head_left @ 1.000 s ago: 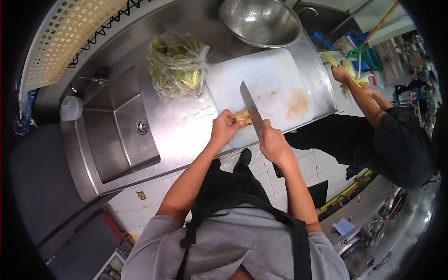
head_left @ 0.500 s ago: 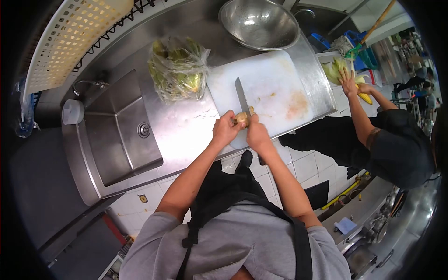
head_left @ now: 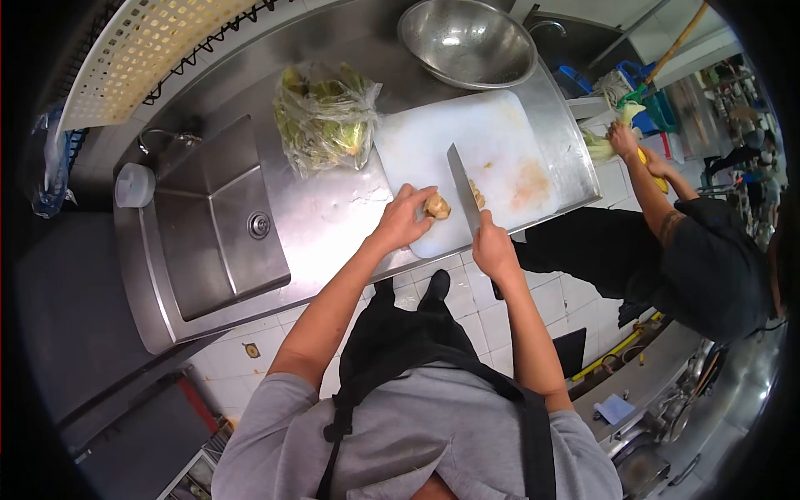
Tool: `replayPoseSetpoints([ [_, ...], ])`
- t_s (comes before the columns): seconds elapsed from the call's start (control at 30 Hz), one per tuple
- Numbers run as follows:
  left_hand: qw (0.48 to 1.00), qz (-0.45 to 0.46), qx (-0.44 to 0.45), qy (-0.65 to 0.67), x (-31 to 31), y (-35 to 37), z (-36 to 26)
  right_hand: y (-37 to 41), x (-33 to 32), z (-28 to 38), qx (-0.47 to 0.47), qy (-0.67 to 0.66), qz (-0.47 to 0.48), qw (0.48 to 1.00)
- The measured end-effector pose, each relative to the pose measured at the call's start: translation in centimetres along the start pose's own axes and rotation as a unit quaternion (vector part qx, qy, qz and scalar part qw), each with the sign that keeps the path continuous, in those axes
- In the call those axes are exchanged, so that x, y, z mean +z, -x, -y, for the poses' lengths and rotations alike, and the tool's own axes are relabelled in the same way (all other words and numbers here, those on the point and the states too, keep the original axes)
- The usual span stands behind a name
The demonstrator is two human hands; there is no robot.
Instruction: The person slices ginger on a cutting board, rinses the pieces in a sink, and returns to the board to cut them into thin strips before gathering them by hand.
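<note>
Far left, a perforated cream tray (head_left: 142, 58) above the sink (head_left: 204, 229); a clear plastic tub (head_left: 134, 185) at the sink's left edge, near the tap (head_left: 171, 136). Next right, on the steel counter (head_left: 317, 208), a clear bag of green vegetables (head_left: 327, 121), just beside the board's left edge. Left hand (head_left: 404, 218): thumb and fingers pinching a knobbly tan piece (head_left: 437, 206), ginger-like, on the near-left part of the white cutting board (head_left: 442, 125). Right of that piece, apart from it, the knife (head_left: 463, 185), blade angled away and to the left. Smaller tan bits (head_left: 477, 195) lie along the blade's right side. Right hand (head_left: 495, 250): closed around the knife's handle, at the board's near edge. Metal colander (head_left: 468, 43) beyond the board, at its far edge. Far right, a person in dark clothes (head_left: 717, 267), one hand on a yellow item (head_left: 654, 171), too small to identify.
</note>
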State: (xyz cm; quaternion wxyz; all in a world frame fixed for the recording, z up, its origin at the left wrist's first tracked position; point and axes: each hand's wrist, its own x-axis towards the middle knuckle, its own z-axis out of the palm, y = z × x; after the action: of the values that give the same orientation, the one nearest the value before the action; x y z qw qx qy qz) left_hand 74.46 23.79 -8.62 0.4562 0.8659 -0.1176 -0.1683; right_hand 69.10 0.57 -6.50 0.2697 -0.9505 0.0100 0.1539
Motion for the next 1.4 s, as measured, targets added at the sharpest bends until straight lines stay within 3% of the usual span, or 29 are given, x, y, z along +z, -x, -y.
replayPoseSetpoints([
  [0.03,1.0,-0.002,-0.015,0.01,-0.1,0.4,-0.9,0.9,-0.3,0.3,-0.001,0.012,0.006,1.0],
  [0.13,0.993,-0.075,0.081,-0.031,2.0,-0.7,1.7,3.7,-0.9,1.5,0.007,0.041,0.028,0.999],
  [0.3,0.995,-0.095,0.002,-0.018,3.4,-0.8,0.7,6.1,-2.6,4.7,0.054,0.11,0.098,0.988],
  [0.43,0.996,-0.07,-0.03,0.043,3.1,-0.9,-0.5,5.7,-1.9,4.7,0.044,0.112,0.094,0.988],
  [0.53,0.993,-0.102,0.061,-0.018,3.9,-1.4,0.1,3.4,0.2,3.2,0.031,0.106,0.069,0.991],
  [0.63,0.99,-0.098,0.095,-0.037,3.8,-1.4,0.9,0.5,2.1,1.9,0.006,0.088,0.035,0.995],
  [0.77,0.993,-0.116,0.014,0.014,2.5,-0.7,1.7,0.5,-0.1,2.5,0.007,0.115,0.044,0.992],
  [0.9,0.996,-0.07,0.049,-0.009,1.0,-0.5,2.1,3.2,-3.3,4.5,-0.007,0.136,0.079,0.988],
  [1.1,0.999,-0.025,0.037,0.0,0.8,-0.7,2.1,2.9,-0.5,3.8,-0.029,0.091,0.074,0.993],
  [1.2,0.998,-0.028,0.05,-0.004,0.5,-0.5,1.8,0.0,3.3,2.8,-0.021,0.051,0.03,0.998],
  [1.4,0.987,-0.09,0.13,0.004,0.7,0.6,2.0,0.4,1.6,1.6,-0.003,0.045,0.032,0.998],
])
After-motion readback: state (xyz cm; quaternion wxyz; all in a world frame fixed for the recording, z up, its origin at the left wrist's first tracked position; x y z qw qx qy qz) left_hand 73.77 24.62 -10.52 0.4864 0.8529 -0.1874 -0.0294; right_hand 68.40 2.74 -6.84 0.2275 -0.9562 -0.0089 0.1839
